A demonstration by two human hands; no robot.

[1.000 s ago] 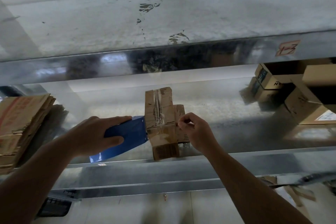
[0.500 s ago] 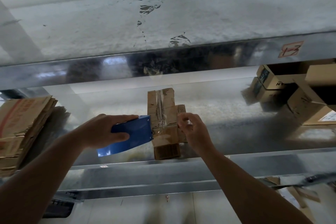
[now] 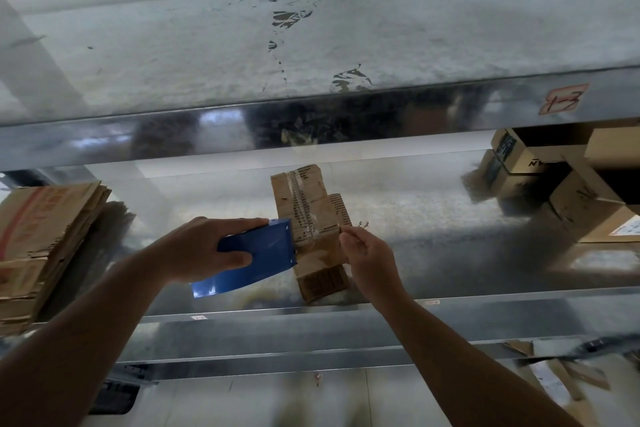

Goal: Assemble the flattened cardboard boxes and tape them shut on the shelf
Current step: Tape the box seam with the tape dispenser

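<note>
A small worn cardboard box (image 3: 308, 204) stands on the metal shelf (image 3: 433, 229), a strip of clear tape running down its top seam. My left hand (image 3: 194, 250) grips a blue tape dispenser (image 3: 259, 258) whose front edge touches the box's left side. My right hand (image 3: 367, 256) is at the box's right edge, thumb and fingers pinched together there. What it pinches is too thin to make out, possibly the end of the tape.
A stack of flattened cardboard boxes (image 3: 38, 239) lies at the shelf's left end. Assembled boxes (image 3: 568, 191) crowd the right end. An upper shelf (image 3: 311, 55) overhangs closely, with a label (image 3: 562, 99) on its front lip. Cardboard scraps (image 3: 554, 374) lie below right.
My left hand has pushed the dispenser rightward and a little up along the box. My right hand shifted slightly right, to the box's edge.
</note>
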